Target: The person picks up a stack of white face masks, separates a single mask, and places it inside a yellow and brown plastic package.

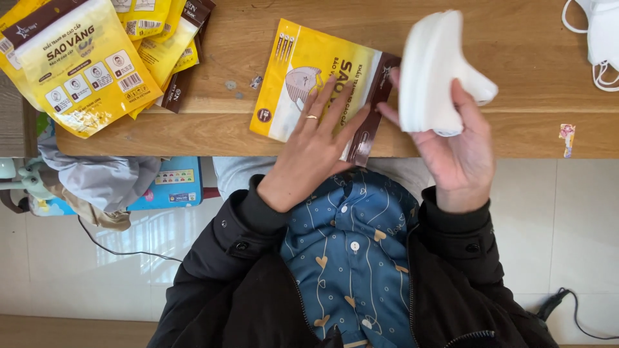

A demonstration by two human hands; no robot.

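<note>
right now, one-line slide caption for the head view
Left hand presses a yellow pouch flat on the wooden table while right hand holds a white mask stack.

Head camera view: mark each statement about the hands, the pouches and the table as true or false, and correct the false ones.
1. The left hand lies flat on a yellow pouch. True.
2. The right hand is empty. False: it holds a stack of white masks.
3. The pile of yellow pouches sits at the table's right end. False: it lies at the left end in the picture.
4. More white masks lie at the upper right corner of the wooden table. True.
5. The left hand wears a ring. True.
6. The table is glass. False: it is wood.
</note>
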